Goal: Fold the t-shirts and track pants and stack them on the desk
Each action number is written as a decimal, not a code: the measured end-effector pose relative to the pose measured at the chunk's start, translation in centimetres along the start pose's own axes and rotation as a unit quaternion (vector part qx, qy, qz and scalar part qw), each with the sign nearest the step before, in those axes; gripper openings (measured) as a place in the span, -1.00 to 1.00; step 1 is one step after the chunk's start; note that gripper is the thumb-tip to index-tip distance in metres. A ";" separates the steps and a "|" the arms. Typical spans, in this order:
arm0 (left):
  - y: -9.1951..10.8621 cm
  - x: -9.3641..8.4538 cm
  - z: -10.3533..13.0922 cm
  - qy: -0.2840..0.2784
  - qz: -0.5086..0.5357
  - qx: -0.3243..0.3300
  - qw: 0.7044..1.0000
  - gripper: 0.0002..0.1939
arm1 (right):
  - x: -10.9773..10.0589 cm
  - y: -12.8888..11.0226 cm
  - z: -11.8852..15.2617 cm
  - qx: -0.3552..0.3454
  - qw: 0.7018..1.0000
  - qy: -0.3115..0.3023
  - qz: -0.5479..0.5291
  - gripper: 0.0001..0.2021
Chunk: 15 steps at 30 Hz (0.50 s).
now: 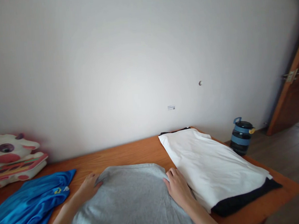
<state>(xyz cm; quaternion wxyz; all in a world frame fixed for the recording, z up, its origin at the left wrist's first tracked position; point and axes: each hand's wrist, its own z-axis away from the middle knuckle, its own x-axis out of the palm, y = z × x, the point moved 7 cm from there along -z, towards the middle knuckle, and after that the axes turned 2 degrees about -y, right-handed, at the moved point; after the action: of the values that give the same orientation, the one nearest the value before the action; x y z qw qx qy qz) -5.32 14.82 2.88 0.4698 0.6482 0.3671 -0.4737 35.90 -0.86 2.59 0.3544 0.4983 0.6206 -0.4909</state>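
A grey cloth garment [134, 197], likely a T-shirt, lies spread on the wooden table [121, 154], its lower part cut off by the frame. My left hand [90, 185] grips its upper left edge, the fingers bent over the fabric and the thumb on top. At the upper right edge, my right hand [176, 184] pinches the cloth between thumb and fingers. The far hem between both hands runs nearly straight.
To the right lies a white garment [205, 162] on top of a black one [246, 197]. A blue garment [35, 200] rests at the left, below a cow-shaped toy [15, 160]. A dark water bottle [242, 138] stands beyond the table's right edge, near the wall [112, 77] and an open door [290, 90].
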 end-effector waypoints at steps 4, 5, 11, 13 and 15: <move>2.1 0.6 2.2 0.098 0.063 -0.059 0.991 -0.57 | -0.3 1.0 2.6 0.004 0.993 0.114 0.001 -0.82; 2.3 0.8 2.8 0.108 0.084 -0.073 0.988 -0.58 | -0.3 1.1 3.1 -0.006 0.991 0.135 -0.013 -0.81; 2.3 0.8 3.0 0.029 0.097 -0.087 0.991 -0.62 | -1.2 1.6 5.1 -0.062 0.980 0.169 -0.083 -0.82; 2.5 0.3 2.2 0.003 0.031 -0.090 0.995 -0.66 | -1.8 1.3 5.2 -0.080 0.983 0.142 -0.088 -0.79; 3.1 -0.8 1.4 0.024 -0.062 -0.105 0.992 -0.64 | -2.3 1.2 5.1 -0.084 0.986 0.119 -0.082 -0.74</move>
<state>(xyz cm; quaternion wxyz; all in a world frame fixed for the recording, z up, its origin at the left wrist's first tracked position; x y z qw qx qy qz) -3.08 12.57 4.32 0.4961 0.5827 0.4649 -0.4452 37.41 -6.36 3.03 0.2775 0.4690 0.7360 -0.4017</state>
